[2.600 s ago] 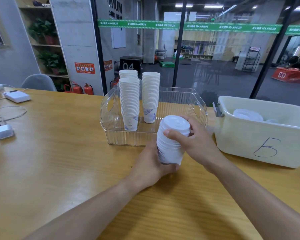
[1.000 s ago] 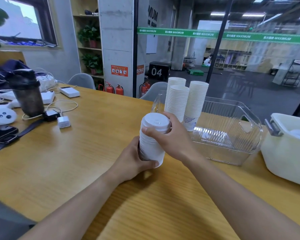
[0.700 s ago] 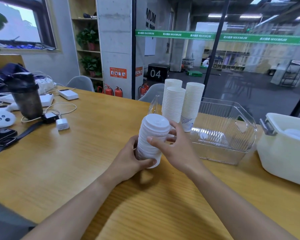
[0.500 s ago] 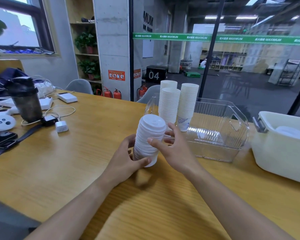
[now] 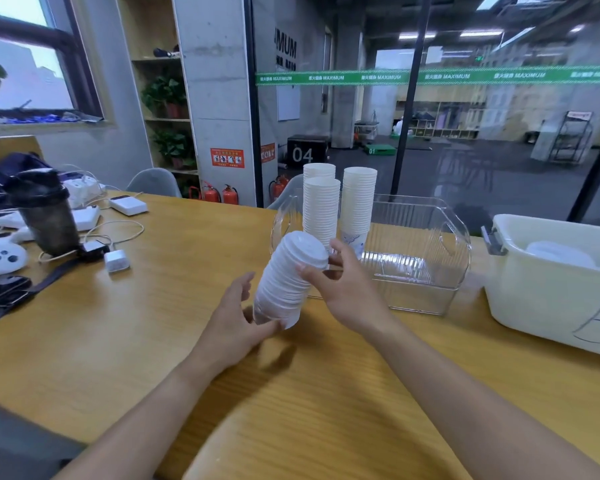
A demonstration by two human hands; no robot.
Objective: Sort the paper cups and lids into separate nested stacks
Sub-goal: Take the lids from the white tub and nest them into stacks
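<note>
A tall nested stack of white lids (image 5: pixel 286 282) is tilted, its top leaning right, just above the wooden table (image 5: pixel 153 323). My right hand (image 5: pixel 347 285) grips it near the top. My left hand (image 5: pixel 236 317) cups its lower end, thumb under the base and fingers spread loosely. Behind the hands, three stacks of white paper cups (image 5: pixel 321 209) stand upright in the left end of a clear plastic bin (image 5: pixel 423 271). At the right, a white tub (image 5: pixel 548 299) marked with a handwritten letter holds loose white lids (image 5: pixel 561 256).
On the left of the table are a dark shaker bottle (image 5: pixel 45 216), a white charger (image 5: pixel 116 261), a white controller (image 5: pixel 0 259), cables, a strap and a white box (image 5: pixel 129 205). A glass wall runs behind the table.
The stack of lids has tipped from upright to leaning right and come off the table. My left hand's fingers have loosened around its base. The view has swung left.
</note>
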